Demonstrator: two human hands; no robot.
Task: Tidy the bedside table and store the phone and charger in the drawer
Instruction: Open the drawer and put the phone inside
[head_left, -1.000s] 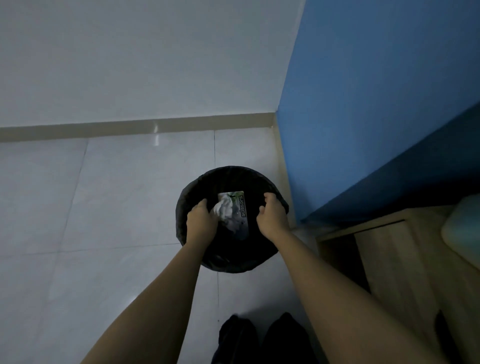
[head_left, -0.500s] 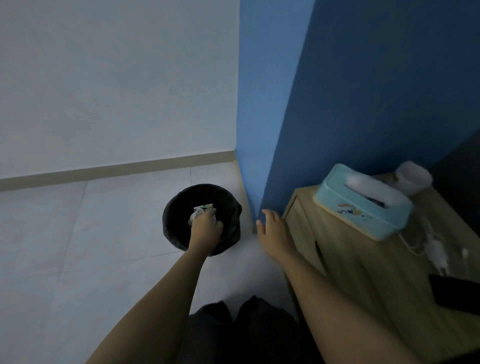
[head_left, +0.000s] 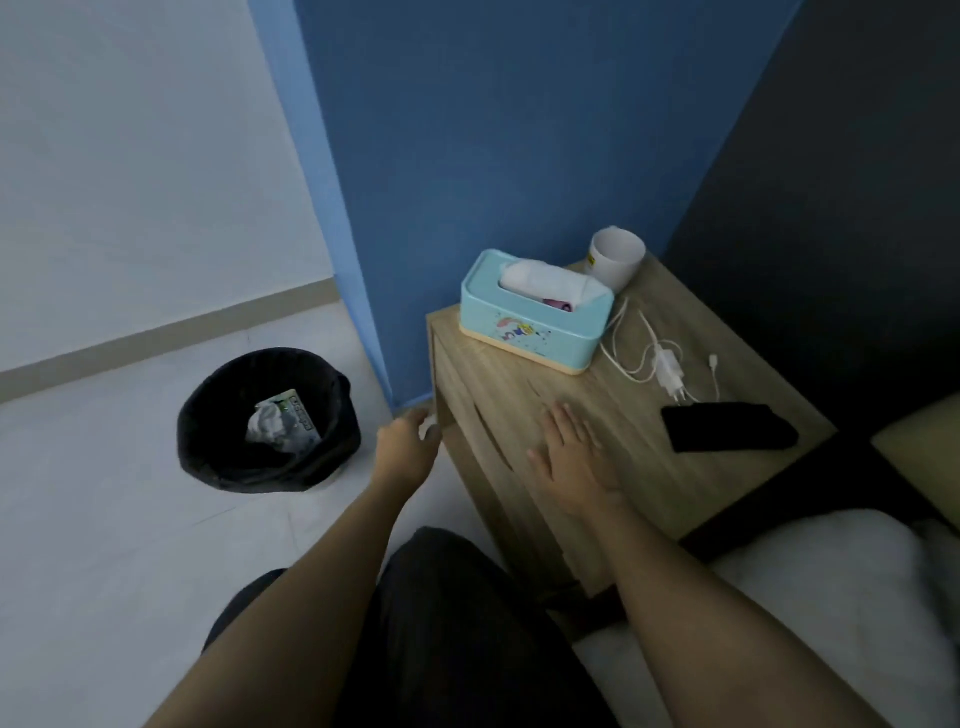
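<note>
A wooden bedside table (head_left: 498, 384) stands against the blue wall. On its right part lies a black phone (head_left: 727, 427). Just behind the phone is a white charger (head_left: 670, 366) with its tangled cable. My right hand (head_left: 569, 457) rests flat on the tabletop, fingers spread, holding nothing, left of the phone. My left hand (head_left: 408, 449) hovers off the table's left front corner, over the floor, fingers loosely curled, with nothing visible in it.
A light blue tissue box (head_left: 535, 312) and a white cup (head_left: 615, 257) stand at the back of the table. A black waste bin (head_left: 270, 421) with crumpled paper and a wrapper sits on the floor to the left. Bedding (head_left: 831, 587) lies at the lower right.
Both hands have left the bin. The view swung right to the bedside table, my right hand came down flat on its top, and my left hand drew back towards the table corner.
</note>
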